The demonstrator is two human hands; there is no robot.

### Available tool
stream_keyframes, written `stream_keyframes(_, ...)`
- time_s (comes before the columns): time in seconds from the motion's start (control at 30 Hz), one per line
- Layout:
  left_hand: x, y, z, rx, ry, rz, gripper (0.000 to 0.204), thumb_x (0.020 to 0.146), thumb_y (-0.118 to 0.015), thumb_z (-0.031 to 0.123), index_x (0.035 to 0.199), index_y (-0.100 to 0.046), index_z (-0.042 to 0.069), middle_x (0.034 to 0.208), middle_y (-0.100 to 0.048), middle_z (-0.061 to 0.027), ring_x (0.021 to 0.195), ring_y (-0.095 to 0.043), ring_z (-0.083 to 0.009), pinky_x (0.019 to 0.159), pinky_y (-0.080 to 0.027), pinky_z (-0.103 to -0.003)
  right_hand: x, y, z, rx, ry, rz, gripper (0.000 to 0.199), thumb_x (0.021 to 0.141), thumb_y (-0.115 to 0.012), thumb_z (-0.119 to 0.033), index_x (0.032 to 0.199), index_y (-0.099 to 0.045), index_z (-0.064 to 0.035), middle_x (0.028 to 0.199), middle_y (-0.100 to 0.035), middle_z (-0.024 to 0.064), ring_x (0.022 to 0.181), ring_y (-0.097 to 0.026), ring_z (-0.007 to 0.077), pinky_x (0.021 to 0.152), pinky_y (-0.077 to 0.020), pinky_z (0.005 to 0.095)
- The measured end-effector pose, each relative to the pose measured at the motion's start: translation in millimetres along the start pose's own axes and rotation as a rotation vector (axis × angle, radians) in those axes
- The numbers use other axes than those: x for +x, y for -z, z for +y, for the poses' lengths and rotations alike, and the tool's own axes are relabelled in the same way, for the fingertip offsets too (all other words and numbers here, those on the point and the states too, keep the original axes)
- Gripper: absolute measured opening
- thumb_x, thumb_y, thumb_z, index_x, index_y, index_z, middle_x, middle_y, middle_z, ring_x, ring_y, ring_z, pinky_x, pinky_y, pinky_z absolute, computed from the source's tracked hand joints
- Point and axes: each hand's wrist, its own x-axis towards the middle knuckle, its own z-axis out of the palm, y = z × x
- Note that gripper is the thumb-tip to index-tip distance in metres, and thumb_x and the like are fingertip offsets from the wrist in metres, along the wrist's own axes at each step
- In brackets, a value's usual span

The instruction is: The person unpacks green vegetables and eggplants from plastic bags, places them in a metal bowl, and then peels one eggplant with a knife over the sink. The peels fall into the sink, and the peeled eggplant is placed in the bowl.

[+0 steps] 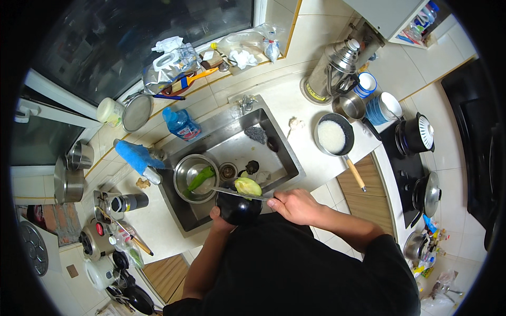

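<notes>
Presently at the Sink: Dark Eggplant in Left Hand, Knife in Right

Inspection finds a glossy dark eggplant (238,210) held up at the near edge of the steel sink (287,155), in front of the person's torso. Left hand (223,223) supports it from the left and below; the thumb lies against its side, and the other fingers are mostly hidden, so their exact spread cannot be told. Right hand (296,206) has its fingers curled closed around the handle of a knife (234,194). The blade points left and crosses the upper part of the eggplant. Pale green flesh (247,186) shows just beyond the blade; whether it is joined to the rest cannot be determined.

Within the sink, at its left side, stands a round metal bowl (181,179) containing a green pepper (201,178). The drain strainer (228,171) lies just right of the bowl, with a dark scrap (252,167) near it. A grey scouring pad (256,135) rests toward the far right corner.

On the counter to the right, a wooden-handled saucepan (331,137) holds white contents. A blue bottle (182,125) stands behind the sink; a blue cloth (132,156) hangs at its left.
</notes>
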Motion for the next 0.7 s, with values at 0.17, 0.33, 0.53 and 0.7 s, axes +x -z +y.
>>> stream_keyframes(0.17,2.6,8.4,-11.1,0.072,-0.072,0.127,0.107,0.068,-0.085,0.057,0.146,-0.039,0.002,0.138,-0.055,-0.0152,0.126,-0.057,-0.0301,0.106,-0.048,-0.046,-1.3,-16.3,3.9,-0.005,-0.11,0.062,0.049,0.106,-0.043,-0.045,0.086,-0.06,-0.0035,0.074,-0.064,0.0216,0.073,-0.063,0.0459,0.067,-0.0501,0.0552)
stream_keyframes(0.33,9.4,-9.2,-12.6,0.43,-0.243,0.214,0.111,0.066,-0.087,0.055,0.146,-0.035,-0.002,0.135,-0.055,-0.0146,0.123,-0.058,-0.0268,0.104,-0.049,-0.041,5.4,-24.1,10.7,-0.027,-0.233,0.049,0.058,0.107,-0.036,-0.051,0.092,-0.062,-0.0018,0.076,-0.067,0.0236,0.075,-0.065,0.0463,0.069,-0.0511,0.0564)
stream_keyframes(0.53,12.8,3.4,-18.0,0.595,-0.321,0.235,0.111,0.067,-0.085,0.055,0.146,-0.035,-0.004,0.136,-0.052,-0.017,0.126,-0.055,-0.0275,0.107,-0.045,-0.041,8.2,-26.2,15.5,0.028,-0.251,0.049,0.055,0.107,-0.037,-0.048,0.092,-0.063,-0.0025,0.077,-0.067,0.0232,0.077,-0.065,0.0466,0.069,-0.0507,0.0547)
stream_keyframes(0.7,15.0,6.6,-8.8,0.715,-0.44,0.239,0.115,0.064,-0.086,0.058,0.146,-0.034,-0.004,0.136,-0.051,-0.018,0.126,-0.053,-0.028,0.108,-0.042,-0.042,31.4,-67.0,82.6,-0.093,-0.5,-0.111,0.068,0.107,-0.027,-0.055,0.098,-0.069,-0.0025,0.088,-0.071,0.0244,0.088,-0.068,0.0454,0.079,-0.0536,0.0539)
